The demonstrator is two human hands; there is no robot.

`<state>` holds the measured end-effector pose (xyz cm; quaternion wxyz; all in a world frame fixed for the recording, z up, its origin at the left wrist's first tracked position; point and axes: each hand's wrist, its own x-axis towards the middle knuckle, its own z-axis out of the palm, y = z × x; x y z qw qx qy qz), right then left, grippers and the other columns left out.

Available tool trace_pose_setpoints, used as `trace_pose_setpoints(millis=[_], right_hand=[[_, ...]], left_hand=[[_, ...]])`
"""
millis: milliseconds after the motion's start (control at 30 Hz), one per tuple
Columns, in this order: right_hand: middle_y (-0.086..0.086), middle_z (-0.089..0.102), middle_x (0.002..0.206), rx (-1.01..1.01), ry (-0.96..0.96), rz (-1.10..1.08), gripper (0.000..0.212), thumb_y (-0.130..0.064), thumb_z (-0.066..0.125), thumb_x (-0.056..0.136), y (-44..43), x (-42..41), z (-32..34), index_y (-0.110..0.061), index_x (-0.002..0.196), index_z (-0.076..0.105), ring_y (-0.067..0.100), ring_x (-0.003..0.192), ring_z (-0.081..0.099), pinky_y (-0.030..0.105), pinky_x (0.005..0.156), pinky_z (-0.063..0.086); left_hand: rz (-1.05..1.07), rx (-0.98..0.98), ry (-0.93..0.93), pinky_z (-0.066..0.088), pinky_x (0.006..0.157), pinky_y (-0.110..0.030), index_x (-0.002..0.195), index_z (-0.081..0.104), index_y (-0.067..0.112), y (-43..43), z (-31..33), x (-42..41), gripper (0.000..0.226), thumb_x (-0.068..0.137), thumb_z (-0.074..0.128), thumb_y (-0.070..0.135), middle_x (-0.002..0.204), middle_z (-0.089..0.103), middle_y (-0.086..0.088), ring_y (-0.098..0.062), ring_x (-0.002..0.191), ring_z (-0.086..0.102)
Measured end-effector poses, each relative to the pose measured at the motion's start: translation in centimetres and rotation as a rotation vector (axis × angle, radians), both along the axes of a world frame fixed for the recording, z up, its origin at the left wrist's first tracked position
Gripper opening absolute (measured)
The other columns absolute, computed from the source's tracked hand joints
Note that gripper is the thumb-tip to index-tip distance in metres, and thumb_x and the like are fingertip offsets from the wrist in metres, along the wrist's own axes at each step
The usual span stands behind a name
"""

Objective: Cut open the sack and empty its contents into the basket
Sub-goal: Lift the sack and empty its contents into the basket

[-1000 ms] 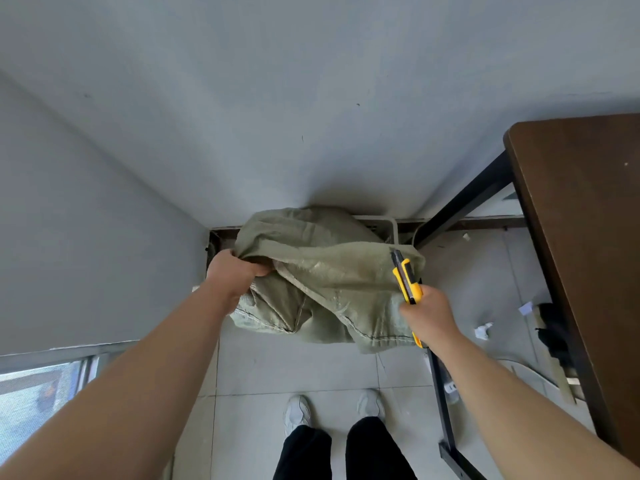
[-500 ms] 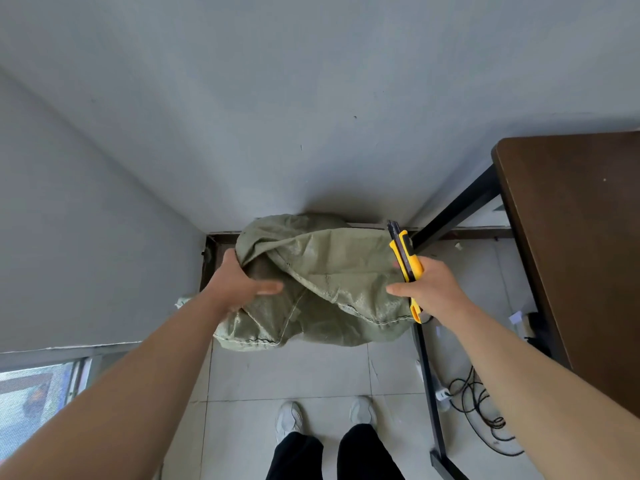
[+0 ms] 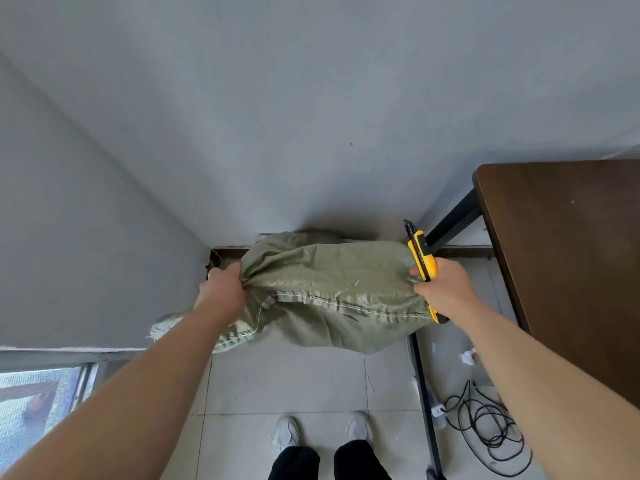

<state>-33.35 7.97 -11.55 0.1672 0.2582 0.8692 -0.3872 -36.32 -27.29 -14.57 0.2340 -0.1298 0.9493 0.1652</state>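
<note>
Seen from above, a green woven sack [image 3: 332, 292] hangs stretched between two bare hands. It is held in the corner where a grey wall [image 3: 311, 116] meets a tiled floor [image 3: 294, 382].

Left hand [image 3: 221, 292]: the fingers are curled round a bunched fold at the sack's left end and grip the cloth. The back of the hand faces the camera.

Right hand [image 3: 445, 294]: it is closed round the handle of a yellow knife [image 3: 423, 259], and the thumb lies against the sack's right end, so cloth and knife meet at this hand. Whether the fingers also pinch the cloth cannot be told.

The knife stands nearly upright. Its dark tip points up and away toward the wall, and its butt end shows below the hand.

A stitched seam runs from hand to hand across the side of the sack nearest the camera. Below the seam the cloth sags toward the floor, and one loose corner trails out to the left beneath the left forearm.

To the right of the sack stands a dark brown table [image 3: 561, 271] on black legs. On the floor beside it lie a coiled black cable [image 3: 493, 443] and a scrap of crumpled white paper [image 3: 468, 356]. At the bottom edge, two white shoes [image 3: 285, 433] stand on the tiles, nearer the camera than the sack.
</note>
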Motion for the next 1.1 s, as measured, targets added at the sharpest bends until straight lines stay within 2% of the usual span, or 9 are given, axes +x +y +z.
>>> trace_pose_setpoints(millis=[200, 367, 467, 533, 633, 700, 800, 967, 1100], right_hand=[[0.01, 0.067, 0.092, -0.006, 0.018, 0.001, 0.025, 0.002, 0.066, 0.078, -0.1, 0.6, 1.3, -0.014, 0.097, 0.07, 0.029, 0.084, 0.063, 0.028, 0.062, 0.045], [0.01, 0.067, 0.091, -0.022, 0.037, -0.003, 0.024, 0.002, 0.066, 0.079, 0.2, 1.1, 2.5, -0.014, 0.097, 0.069, 0.025, 0.076, 0.061, 0.025, 0.056, 0.043], [0.008, 0.067, 0.093, -0.029, 0.051, -0.019, 0.025, 0.002, 0.066, 0.079, 0.8, 1.3, 3.3, -0.013, 0.098, 0.069, 0.024, 0.077, 0.061, 0.026, 0.059, 0.044], [0.006, 0.067, 0.094, -0.042, 0.052, -0.031, 0.025, 0.003, 0.066, 0.078, 1.2, 1.4, 3.8, -0.012, 0.098, 0.069, 0.021, 0.076, 0.059, 0.025, 0.058, 0.042], [0.009, 0.066, 0.092, -0.019, 0.045, 0.011, 0.021, 0.002, 0.067, 0.077, 1.6, 1.4, 4.6, -0.013, 0.093, 0.068, 0.021, 0.074, 0.057, 0.024, 0.056, 0.04], [0.007, 0.064, 0.082, 0.018, 0.026, 0.079, 0.017, -0.003, 0.072, 0.074, 1.7, 1.5, 5.2, -0.013, 0.087, 0.066, 0.022, 0.069, 0.057, 0.025, 0.054, 0.039], [0.0, 0.057, 0.074, 0.03, -0.008, 0.178, 0.035, -0.02, 0.087, 0.062, 1.5, 1.7, 6.2, -0.012, 0.083, 0.06, 0.017, 0.065, 0.055, 0.027, 0.053, 0.037], [0.001, 0.042, 0.099, 0.225, -0.023, 0.409, 0.059, -0.03, 0.091, 0.049, 1.7, 2.2, 5.1, -0.014, 0.094, 0.055, 0.015, 0.079, 0.054, 0.026, 0.058, 0.042], [0.003, 0.042, 0.106, 0.457, 0.06, 0.433, 0.037, -0.026, 0.078, 0.071, 2.1, 2.2, 4.0, -0.011, 0.099, 0.06, 0.022, 0.077, 0.056, 0.037, 0.071, 0.053]], left_hand=[[0.174, 0.158, 0.08, 0.039, 0.062, -0.039, 0.11, 0.04, 0.01, 1.6, 2.6, 1.5, 0.032, 0.083, 0.035, -0.007, 0.101, 0.05, -0.023, -0.027, 0.065, 0.047], [0.326, 0.324, 0.215, 0.039, 0.052, -0.031, 0.127, 0.032, 0.023, 2.1, 4.6, 2.2, 0.05, 0.087, 0.034, -0.007, 0.092, 0.056, -0.014, -0.021, 0.066, 0.052], [0.209, 0.322, 0.214, 0.046, 0.056, -0.035, 0.129, 0.027, 0.028, 2.0, 6.0, 2.3, 0.049, 0.091, 0.04, 0.0, 0.09, 0.058, -0.014, -0.024, 0.066, 0.055], [0.05, 0.258, 0.166, 0.052, 0.066, -0.039, 0.13, 0.025, 0.03, 1.8, 6.7, 2.4, 0.051, 0.09, 0.054, 0.017, 0.099, 0.062, -0.013, -0.024, 0.067, 0.058], [-0.119, 0.133, 0.043, 0.055, 0.08, -0.042, 0.128, 0.018, 0.039, 1.2, 7.6, 2.7, 0.098, 0.056, 0.083, 0.052, 0.111, 0.055, -0.001, -0.026, 0.085, 0.063], [-0.201, -0.013, -0.02, 0.056, 0.078, -0.042, 0.127, 0.016, 0.042, 1.1, 7.9, 2.9, 0.108, 0.049, 0.088, 0.047, 0.11, 0.048, -0.005, -0.028, 0.085, 0.063], [-0.257, -0.136, -0.052, 0.058, 0.072, -0.041, 0.124, 0.022, 0.041, 0.8, 7.8, 3.0, 0.091, 0.059, 0.085, 0.034, 0.108, 0.043, -0.006, -0.028, 0.079, 0.064], [-0.309, -0.161, -0.007, 0.052, 0.072, -0.036, 0.111, 0.056, 0.033, 0.3, 6.8, 3.1, 0.029, 0.082, 0.057, 0.032, 0.111, 0.052, -0.003, -0.026, 0.093, 0.062], [-0.248, -0.195, 0.09, 0.051, 0.069, -0.035, 0.101, 0.063, 0.026, 0.5, 6.7, 2.9, 0.017, 0.085, 0.055, 0.025, 0.109, 0.051, -0.004, -0.028, 0.086, 0.063]])
